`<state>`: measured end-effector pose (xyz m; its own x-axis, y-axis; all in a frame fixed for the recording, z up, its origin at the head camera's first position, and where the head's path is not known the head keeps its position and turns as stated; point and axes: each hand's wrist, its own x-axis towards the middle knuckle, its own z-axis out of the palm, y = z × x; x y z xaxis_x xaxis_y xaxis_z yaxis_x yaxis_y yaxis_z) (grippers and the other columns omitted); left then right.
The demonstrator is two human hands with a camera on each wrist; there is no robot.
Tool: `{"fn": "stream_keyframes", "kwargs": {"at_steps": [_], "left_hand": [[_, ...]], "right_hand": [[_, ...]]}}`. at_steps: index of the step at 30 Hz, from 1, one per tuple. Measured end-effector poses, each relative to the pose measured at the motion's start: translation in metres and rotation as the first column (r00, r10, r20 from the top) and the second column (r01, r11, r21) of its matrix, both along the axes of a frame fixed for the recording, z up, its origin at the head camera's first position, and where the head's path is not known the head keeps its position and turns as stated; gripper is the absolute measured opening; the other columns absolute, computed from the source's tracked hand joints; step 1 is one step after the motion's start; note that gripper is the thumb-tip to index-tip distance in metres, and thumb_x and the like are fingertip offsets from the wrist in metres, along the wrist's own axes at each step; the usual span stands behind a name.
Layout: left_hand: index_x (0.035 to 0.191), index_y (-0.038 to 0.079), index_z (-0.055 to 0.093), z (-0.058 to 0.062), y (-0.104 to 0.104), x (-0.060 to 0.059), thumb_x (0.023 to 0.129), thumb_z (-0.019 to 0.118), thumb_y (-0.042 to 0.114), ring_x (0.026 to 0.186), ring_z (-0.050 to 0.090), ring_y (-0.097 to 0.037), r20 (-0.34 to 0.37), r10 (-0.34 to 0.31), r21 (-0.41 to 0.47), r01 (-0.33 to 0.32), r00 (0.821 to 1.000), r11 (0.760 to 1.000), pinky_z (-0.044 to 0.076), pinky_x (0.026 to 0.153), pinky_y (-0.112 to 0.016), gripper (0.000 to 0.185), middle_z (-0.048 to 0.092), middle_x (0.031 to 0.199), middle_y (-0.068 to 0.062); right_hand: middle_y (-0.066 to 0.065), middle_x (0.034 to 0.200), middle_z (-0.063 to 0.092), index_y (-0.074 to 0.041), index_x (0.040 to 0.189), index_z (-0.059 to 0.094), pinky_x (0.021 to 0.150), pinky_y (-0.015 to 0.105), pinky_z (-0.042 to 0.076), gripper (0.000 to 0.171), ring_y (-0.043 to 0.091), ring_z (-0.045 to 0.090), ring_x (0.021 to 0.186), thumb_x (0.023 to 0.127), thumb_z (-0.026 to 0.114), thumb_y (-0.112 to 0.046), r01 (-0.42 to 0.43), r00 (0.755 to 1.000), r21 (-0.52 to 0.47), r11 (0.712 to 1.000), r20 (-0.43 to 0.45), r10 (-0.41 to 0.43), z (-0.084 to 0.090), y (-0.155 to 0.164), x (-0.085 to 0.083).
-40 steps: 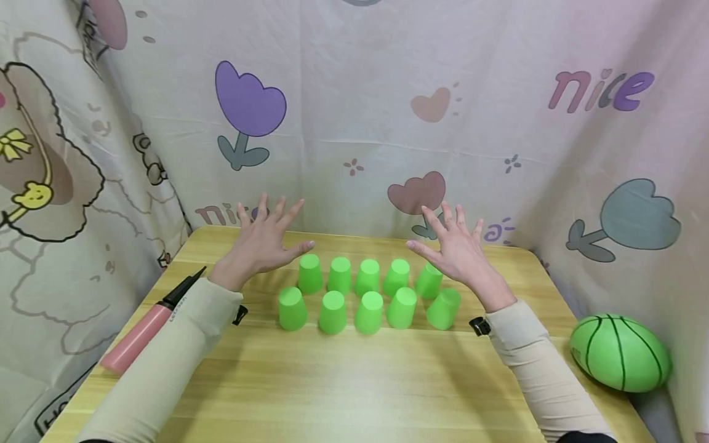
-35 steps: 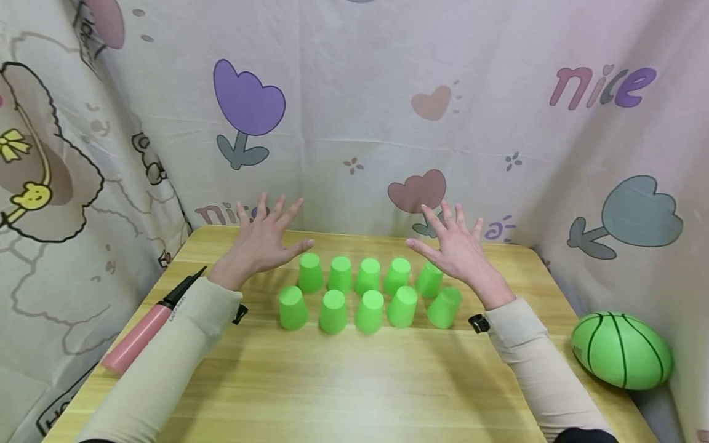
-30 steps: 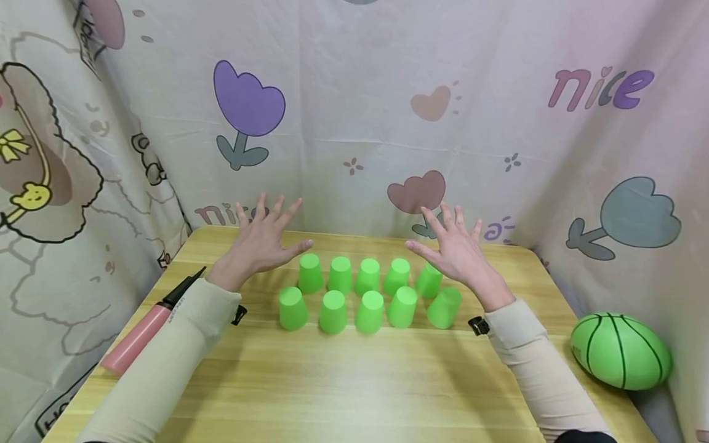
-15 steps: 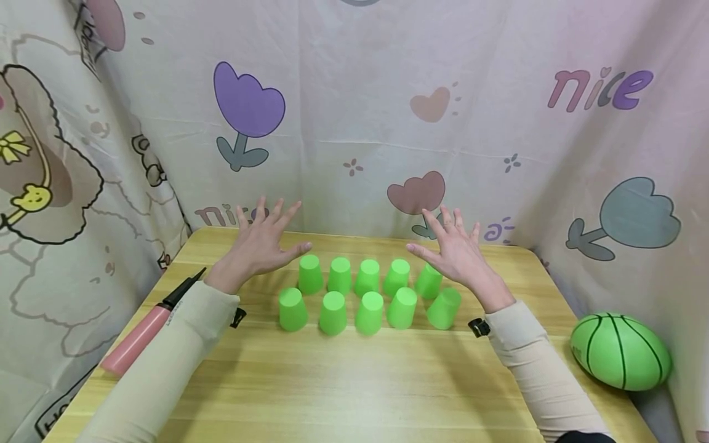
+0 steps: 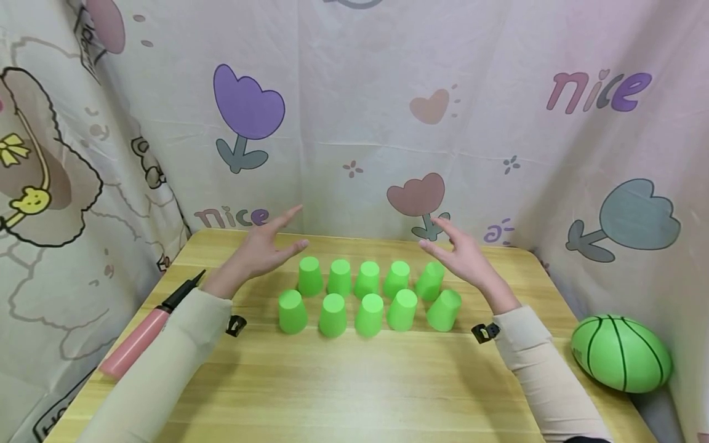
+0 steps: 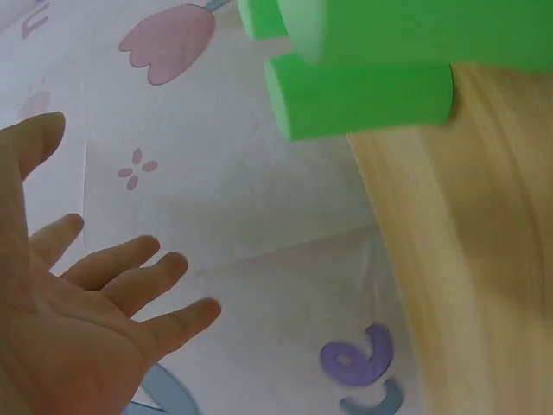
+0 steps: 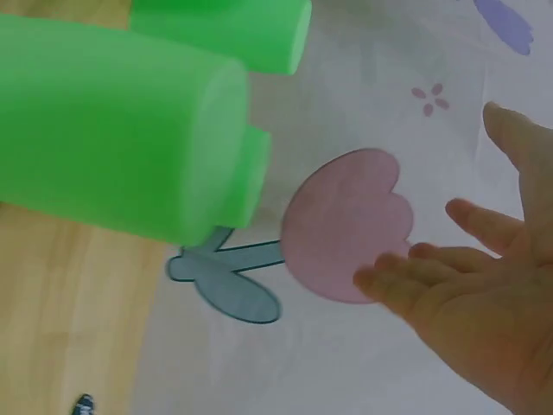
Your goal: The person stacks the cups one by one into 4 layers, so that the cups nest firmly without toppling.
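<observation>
Several green cups stand upside down in two rows on the wooden table. My left hand (image 5: 264, 247) hovers beyond the left end of the rows, near the back left cup (image 5: 310, 276) and the front left cup (image 5: 292, 312). At the other end, my right hand (image 5: 464, 257) hangs in the air by the back right cup (image 5: 430, 282) and the front right cup (image 5: 444, 310). Both palms face inward with thumbs apart from the fingers, and neither holds anything. The wrist views show the fingers of the left hand (image 6: 78, 303) and right hand (image 7: 475, 294) extended, away from the cups.
A pink hand pump (image 5: 138, 341) with a black nozzle lies along the left table edge, beside my left sleeve. To the right sits a green ball (image 5: 621, 354) with black lines. A printed curtain (image 5: 343, 92) hangs behind the wooden table (image 5: 343, 394).
Both hands have turned from palms down with spread fingers to palms facing each other. They are slightly lower in the head view. The cups have stayed in place.
</observation>
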<state>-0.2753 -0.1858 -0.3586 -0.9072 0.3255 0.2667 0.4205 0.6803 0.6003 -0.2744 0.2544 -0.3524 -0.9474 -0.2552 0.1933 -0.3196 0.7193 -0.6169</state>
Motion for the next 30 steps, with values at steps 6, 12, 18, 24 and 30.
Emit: {"fn": "stream_keyframes", "kwargs": {"at_steps": [6,12,18,24,30], "left_hand": [[0.165,0.02,0.036,-0.006,-0.002,0.0,0.103,0.069,0.036,0.141,0.056,-0.044,0.109,-0.044,0.195,0.022,0.993,0.981,0.044,0.119,-0.063,0.072,0.058,0.151,-0.025],[0.162,0.015,0.042,-0.021,-0.005,-0.001,0.104,0.069,0.033,0.131,0.064,-0.044,0.169,-0.062,0.236,0.021,0.984,0.971,0.055,0.108,-0.06,0.067,0.065,0.144,-0.024],[0.157,0.01,0.048,-0.041,-0.007,-0.007,0.103,0.071,0.028,0.126,0.067,-0.043,0.182,-0.087,0.243,0.04,0.979,0.969,0.055,0.108,-0.059,0.061,0.067,0.138,-0.027],[0.153,0.007,0.052,-0.062,-0.005,-0.013,0.1,0.073,0.026,0.128,0.066,-0.045,0.206,-0.11,0.229,0.061,0.972,0.972,0.055,0.109,-0.057,0.06,0.065,0.139,-0.03],[0.155,0.008,0.05,-0.072,-0.003,-0.014,0.1,0.074,0.029,0.135,0.06,-0.047,0.27,-0.121,0.207,0.065,0.955,0.976,0.05,0.114,-0.058,0.064,0.06,0.146,-0.03]], "right_hand": [[0.019,0.166,0.042,-0.01,0.16,0.044,0.124,0.056,0.04,0.073,0.042,0.043,0.152,0.102,0.068,-0.048,-0.001,0.998,-0.162,0.987,0.063,0.012,-0.013,0.014,-0.002],[0.022,0.154,0.057,-0.004,0.154,0.052,0.119,0.055,0.047,0.067,0.04,0.057,0.141,0.102,0.069,-0.043,0.031,0.996,-0.216,0.976,0.09,-0.012,-0.025,0.027,-0.004],[0.019,0.146,0.064,-0.005,0.147,0.059,0.115,0.051,0.051,0.062,0.036,0.063,0.133,0.1,0.072,-0.043,0.058,0.992,-0.218,0.974,0.124,-0.032,-0.038,0.036,-0.005],[0.021,0.146,0.064,-0.003,0.147,0.058,0.116,0.053,0.05,0.065,0.036,0.062,0.134,0.099,0.074,-0.044,0.059,0.983,-0.228,0.972,0.183,-0.017,-0.053,0.042,-0.005],[0.023,0.149,0.061,-0.002,0.148,0.057,0.117,0.055,0.049,0.064,0.038,0.06,0.136,0.099,0.074,-0.039,0.041,0.978,-0.237,0.971,0.207,0.009,-0.063,0.043,-0.003]]}}
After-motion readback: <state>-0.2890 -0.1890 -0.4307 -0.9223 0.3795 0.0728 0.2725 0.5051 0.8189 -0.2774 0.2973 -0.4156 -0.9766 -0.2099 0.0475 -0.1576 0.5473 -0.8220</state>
